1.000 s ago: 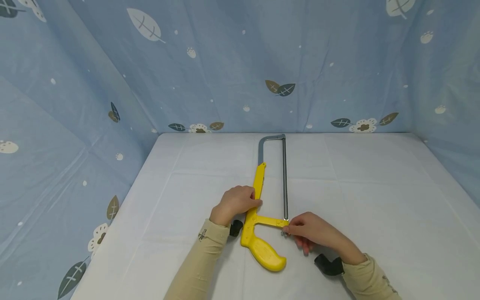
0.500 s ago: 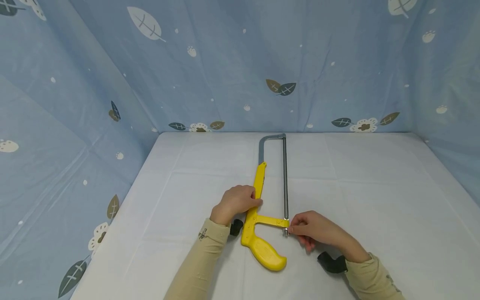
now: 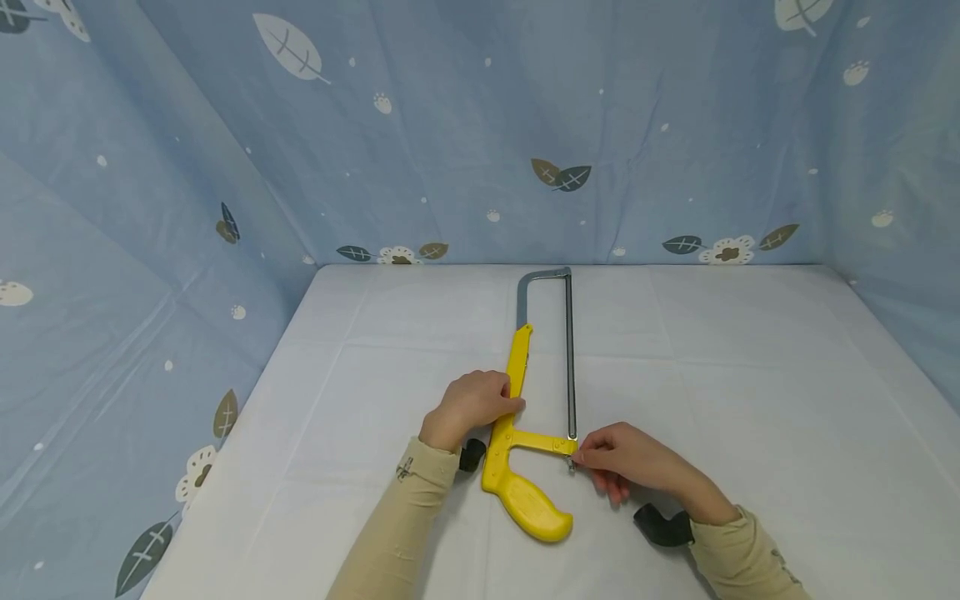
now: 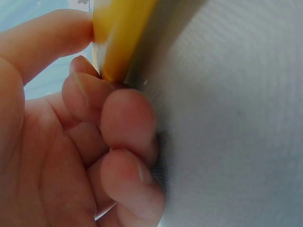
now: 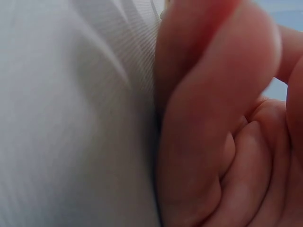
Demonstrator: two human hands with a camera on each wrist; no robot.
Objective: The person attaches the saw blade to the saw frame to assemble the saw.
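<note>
A hacksaw with a yellow handle [image 3: 536,510] and a grey front bow lies flat on the white-covered table, its blade side facing right. My left hand [image 3: 472,404] grips the yellow frame above the handle, thumb across it. In the left wrist view the yellow frame [image 4: 125,38] sits between the thumb and curled fingers. At the near end of the blade [image 3: 570,358], my right hand [image 3: 630,458] pinches the small metal wing nut [image 3: 572,467] below the yellow crossarm, partly covering it. The right wrist view shows curled fingers [image 5: 203,113] close to the cloth, the nut hidden there.
White cloth [image 3: 750,400] covers the table around the saw. Blue patterned fabric [image 3: 450,125] rises behind and at the sides. A black wrist camera [image 3: 663,527] sits by the right wrist, another [image 3: 472,456] by the left.
The right fingers shift slightly around the wing nut, whose visible wings change angle. The left hand and the saw frame stay in place.
</note>
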